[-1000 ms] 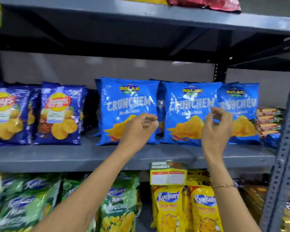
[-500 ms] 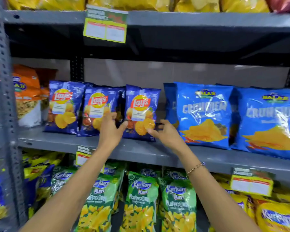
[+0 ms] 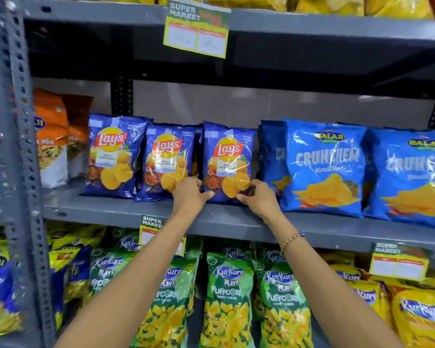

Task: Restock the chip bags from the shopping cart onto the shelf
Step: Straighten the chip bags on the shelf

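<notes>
Three dark blue Lay's chip bags stand upright in a row on the grey middle shelf point(image 3: 106, 214). My left hand point(image 3: 190, 194) holds the bottom left corner of the rightmost Lay's bag point(image 3: 228, 156), thumb across its front. My right hand point(image 3: 261, 200) pinches the same bag's bottom right corner. The bag rests on the shelf between the middle Lay's bag point(image 3: 167, 159) and the light blue Crunchem bags point(image 3: 324, 167). The shopping cart is out of sight.
Orange snack packs point(image 3: 51, 126) sit left of the Lay's row. Green Kurkure Puffcorn bags point(image 3: 226, 297) and yellow Kurkure bags point(image 3: 417, 317) fill the lower shelf. A perforated grey upright point(image 3: 18, 121) stands at the left. Price tags point(image 3: 197, 31) hang from the shelf edges.
My hands left the Crunchem bags and moved left to the Lay's row. They have dropped to the bottom corners of the rightmost Lay's bag and closed on it.
</notes>
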Demonstrator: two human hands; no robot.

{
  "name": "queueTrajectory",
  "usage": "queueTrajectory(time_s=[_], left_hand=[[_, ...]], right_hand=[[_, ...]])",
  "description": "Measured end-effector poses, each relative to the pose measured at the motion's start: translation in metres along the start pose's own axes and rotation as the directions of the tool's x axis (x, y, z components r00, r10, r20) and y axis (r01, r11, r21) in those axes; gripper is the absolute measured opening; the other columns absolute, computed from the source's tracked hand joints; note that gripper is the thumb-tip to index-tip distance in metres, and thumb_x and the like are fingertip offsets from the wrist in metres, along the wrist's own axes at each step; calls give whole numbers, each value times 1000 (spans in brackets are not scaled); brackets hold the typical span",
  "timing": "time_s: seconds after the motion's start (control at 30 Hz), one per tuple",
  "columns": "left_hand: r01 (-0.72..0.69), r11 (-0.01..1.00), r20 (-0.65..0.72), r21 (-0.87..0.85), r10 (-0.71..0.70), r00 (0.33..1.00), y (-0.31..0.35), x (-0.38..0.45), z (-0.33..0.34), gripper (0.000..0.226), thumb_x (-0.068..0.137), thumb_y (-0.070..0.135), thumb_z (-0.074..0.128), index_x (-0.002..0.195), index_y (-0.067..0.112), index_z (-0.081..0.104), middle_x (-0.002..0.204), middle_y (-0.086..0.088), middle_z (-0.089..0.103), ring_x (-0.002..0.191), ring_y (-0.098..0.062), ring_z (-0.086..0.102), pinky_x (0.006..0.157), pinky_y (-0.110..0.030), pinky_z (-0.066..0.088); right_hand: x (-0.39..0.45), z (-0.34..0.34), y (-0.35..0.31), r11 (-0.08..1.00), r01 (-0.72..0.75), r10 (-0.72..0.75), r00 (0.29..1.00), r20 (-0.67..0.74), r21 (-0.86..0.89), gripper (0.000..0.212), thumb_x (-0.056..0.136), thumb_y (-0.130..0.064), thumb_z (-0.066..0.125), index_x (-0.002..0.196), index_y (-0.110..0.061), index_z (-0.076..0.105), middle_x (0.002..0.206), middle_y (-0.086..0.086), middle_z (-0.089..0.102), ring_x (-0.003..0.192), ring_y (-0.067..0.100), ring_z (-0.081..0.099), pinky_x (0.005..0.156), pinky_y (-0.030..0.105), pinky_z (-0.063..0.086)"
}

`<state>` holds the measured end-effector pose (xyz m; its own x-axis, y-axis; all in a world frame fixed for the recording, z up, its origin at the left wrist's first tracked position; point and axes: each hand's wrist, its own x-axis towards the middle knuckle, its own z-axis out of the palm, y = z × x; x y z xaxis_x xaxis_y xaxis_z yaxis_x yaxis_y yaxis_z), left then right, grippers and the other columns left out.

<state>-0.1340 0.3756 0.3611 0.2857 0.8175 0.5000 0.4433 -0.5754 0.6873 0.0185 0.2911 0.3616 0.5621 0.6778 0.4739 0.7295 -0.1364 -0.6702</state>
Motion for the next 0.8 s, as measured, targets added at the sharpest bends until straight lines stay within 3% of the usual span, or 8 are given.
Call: queueTrajectory(time_s=[0.07, 0.2, 0.3, 0.37, 0.43, 0.6, 0.7, 0.8], left_hand=[[-17, 1000, -6, 9, 17, 1000, 2, -2, 0, 33, 77, 28, 75, 99, 7, 64, 106, -18, 70, 99, -31, 64, 86, -41, 54], [-49, 994, -135, 101, 62, 989, 8, -12, 5, 47, 79, 24, 73, 115, 2, 53, 117, -18, 60, 108, -35, 57, 88, -42, 47], [-210, 978, -261, 21, 208, 943, 29, -21, 15, 35, 82, 20, 69, 110, 8, 53, 111, -12, 57, 97, -26, 57, 79, -37, 46], [-342, 934, -176, -109, 320, 931, 54, -24, 29, 25, 83, 19, 67, 104, 9, 57, 97, -8, 62, 78, -15, 57, 70, -29, 44], [-416, 885, -60, -209, 413, 909, 82, -27, 48, 27, 82, 19, 68, 105, 8, 59, 96, -9, 64, 75, -12, 56, 72, -26, 45], [-260, 939, 336, -225, 325, 884, 124, -27, 97, 80, 78, 42, 70, 137, 0, 36, 142, -20, 41, 132, -33, 40, 109, -37, 36], [-181, 978, 512, -104, 209, 833, 127, -27, 113, 89, 79, 52, 65, 139, -1, 27, 140, -17, 45, 128, -31, 45, 95, -34, 41], [-211, 977, 484, -30, 199, 852, 123, -28, 124, 72, 82, 51, 61, 127, -1, 42, 128, -19, 56, 116, -31, 53, 83, -35, 42]], right_hand=[[-1, -1, 0, 1000, -8, 9, 1000, 15, -2, 37, 79, -24, 74, 106, -2, 60, 87, 8, 57, 83, 23, 54, 68, 33, 41], [-11, -21, 2, 995, -42, 37, 998, 58, 87, 51, 78, -23, 76, 121, -6, 55, 107, 11, 63, 99, 25, 61, 86, 38, 50], [-22, -66, 17, 991, 46, -24, 985, -173, 124, 36, 78, -21, 75, 110, -10, 63, 98, 6, 64, 86, 20, 63, 77, 27, 51], [-29, -108, 37, 991, 93, -46, 910, -413, 94, 35, 78, -19, 75, 108, -7, 62, 99, 12, 63, 90, 26, 62, 75, 18, 49], [-29, -149, 64, 999, 36, -38, 847, -530, -14, 53, 78, -21, 75, 122, -1, 51, 120, 23, 53, 110, 33, 54, 92, 30, 43], [-18, -191, 120, 978, -202, 187, 964, -190, -61, 89, 82, -30, 70, 144, 3, 16, 142, 27, 39, 130, 37, 41, 103, 40, 36], [-15, -180, 139, 984, -176, 174, 982, -77, -17, 87, 84, -29, 69, 144, 3, 14, 145, 21, 41, 126, 27, 44, 92, 25, 35], [-9, -177, 150, 968, -243, 247, 968, -48, 67, 88, 79, -40, 71, 142, 0, 24, 132, 11, 47, 123, 26, 45, 91, 35, 38]])
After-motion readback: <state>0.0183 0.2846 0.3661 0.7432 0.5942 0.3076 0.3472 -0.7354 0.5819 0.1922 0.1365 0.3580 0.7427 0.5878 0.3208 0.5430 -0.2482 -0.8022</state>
